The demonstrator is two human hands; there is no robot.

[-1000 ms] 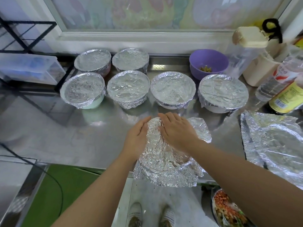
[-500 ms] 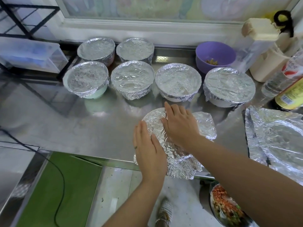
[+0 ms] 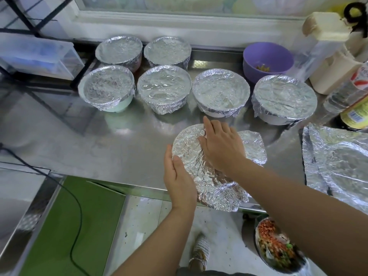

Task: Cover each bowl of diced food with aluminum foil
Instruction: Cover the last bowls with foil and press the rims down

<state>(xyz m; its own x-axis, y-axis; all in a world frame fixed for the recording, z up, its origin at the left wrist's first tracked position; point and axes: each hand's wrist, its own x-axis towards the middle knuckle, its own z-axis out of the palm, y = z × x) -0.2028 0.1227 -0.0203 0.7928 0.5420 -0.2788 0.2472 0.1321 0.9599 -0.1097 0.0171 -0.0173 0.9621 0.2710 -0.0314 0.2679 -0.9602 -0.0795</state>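
Observation:
A bowl under crinkled foil (image 3: pixel 201 168) stands at the front edge of the steel counter (image 3: pixel 123 152). My right hand (image 3: pixel 221 148) lies flat on top of the foil, fingers straight. My left hand (image 3: pixel 178 180) presses the foil against the bowl's left side with straight fingers. A loose flap of foil (image 3: pixel 253 148) sticks out to the right of the bowl. Several foil-covered bowls (image 3: pixel 164 87) stand in two rows behind. An uncovered purple bowl (image 3: pixel 267 60) holds a little diced food at the back right.
Flattened foil sheets (image 3: pixel 338 162) lie at the right. Bottles (image 3: pixel 352 100) and a lidded container (image 3: pixel 326 32) crowd the back right corner. A dish of mixed diced food (image 3: pixel 276 250) sits below the counter edge. A black cable (image 3: pixel 65 198) hangs at the left.
My left hand slid from the bowl's top down to its left side and presses the foil there. My right hand stayed on top. The camera moved slightly closer.

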